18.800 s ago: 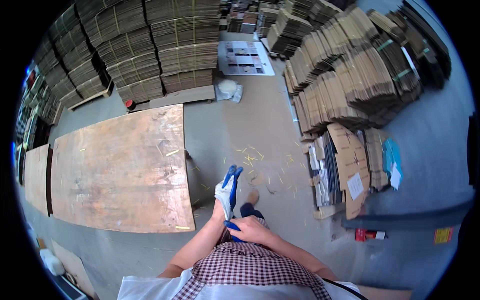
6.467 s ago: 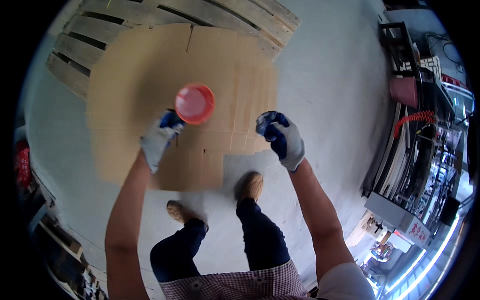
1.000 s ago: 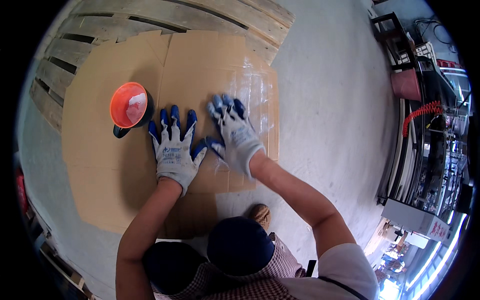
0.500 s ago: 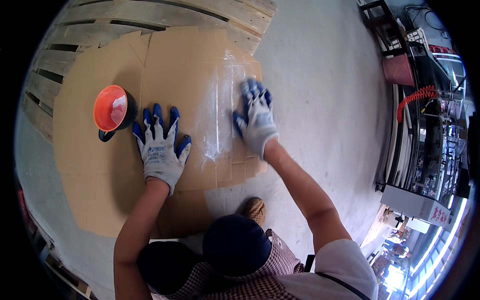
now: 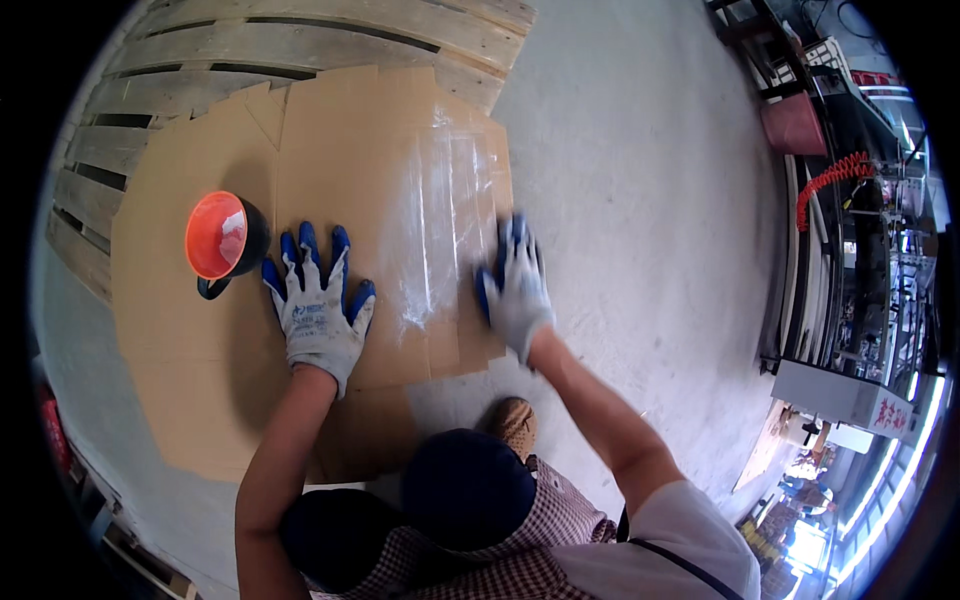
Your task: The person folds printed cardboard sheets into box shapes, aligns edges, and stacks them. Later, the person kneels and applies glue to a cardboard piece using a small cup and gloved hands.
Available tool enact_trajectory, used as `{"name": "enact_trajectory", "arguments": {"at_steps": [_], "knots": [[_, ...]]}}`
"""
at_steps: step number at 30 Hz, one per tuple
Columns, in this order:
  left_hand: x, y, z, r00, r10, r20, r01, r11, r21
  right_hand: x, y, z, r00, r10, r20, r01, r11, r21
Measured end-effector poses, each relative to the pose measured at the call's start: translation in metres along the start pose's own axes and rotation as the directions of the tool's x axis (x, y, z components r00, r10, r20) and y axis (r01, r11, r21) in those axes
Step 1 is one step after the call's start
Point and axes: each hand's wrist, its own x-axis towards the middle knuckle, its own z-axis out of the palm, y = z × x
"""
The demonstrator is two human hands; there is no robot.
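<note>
Left grip [image 5: 320, 310]: white glove with blue-coated fingertips; palm down, fingers spread wide and straight, pressed flat on the cardboard sheet; nothing held.

Right grip [image 5: 516, 285]: matching glove, motion-blurred; palm down, fingers extended and close together, thumb set apart, at the sheet's right edge; nothing seen in it. Whether the palm touches the surface cannot be told.

Cardboard sheet [image 5: 335, 140]: one, brown, creased, irregular in outline; beneath the left grip, reaching to the right grip and well beyond both on the far side.

White smears [image 5: 425, 240]: streaky, wet-looking; on the sheet between the two grips, running forward of them along the creases.

Cup [image 5: 218, 238]: one, black outside, orange-red inside, pale matter within; on the sheet just left of the left grip, apart from its fingers, mouth up, handle toward the wearer.

Pallet [image 5: 290, 45]: wooden, slatted; ahead of both grips, past the sheet's far edge.

Shoe [image 5: 515, 425]: brown; on the near side of the right grip, on grey floor [image 5: 620, 220].

Bucket [image 5: 793, 125]: pink; well to the right of the right grip.

Coiled hose [image 5: 830, 183]: red; just nearer than the bucket.
</note>
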Motion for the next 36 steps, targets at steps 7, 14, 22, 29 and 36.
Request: {"name": "enact_trajectory", "arguments": {"at_steps": [7, 14, 22, 29, 36], "knots": [[0.003, -0.001, -0.005, 0.999, 0.019, -0.034, -0.019, 1.0, 0.006, -0.058, -0.084, -0.031, 0.888, -0.264, 0.376, 0.279, 0.96, 0.015], [-0.001, -0.001, -0.007, 0.999, 0.012, -0.033, -0.012, 1.0, -0.004, 0.016, -0.043, -0.012, 0.997, -0.074, -0.027, 0.07, 0.991, -0.117], [-0.01, -0.002, -0.009, 0.999, 0.028, -0.026, -0.028, 0.999, -0.018, -0.042, 0.004, 0.004, 0.904, 0.427, 0.018, -0.32, 0.648, 0.691], [-0.015, -0.014, -0.011, 0.998, 0.044, -0.047, -0.046, 0.998, -0.041, -0.054, 0.021, -0.005, 0.807, 0.425, 0.41, -0.526, 0.201, 0.826], [-0.014, -0.036, -0.017, 0.994, 0.076, -0.082, -0.078, 0.997, -0.021, -0.054, 0.022, -0.011, 0.838, 0.432, 0.333, -0.485, 0.31, 0.818]]}}
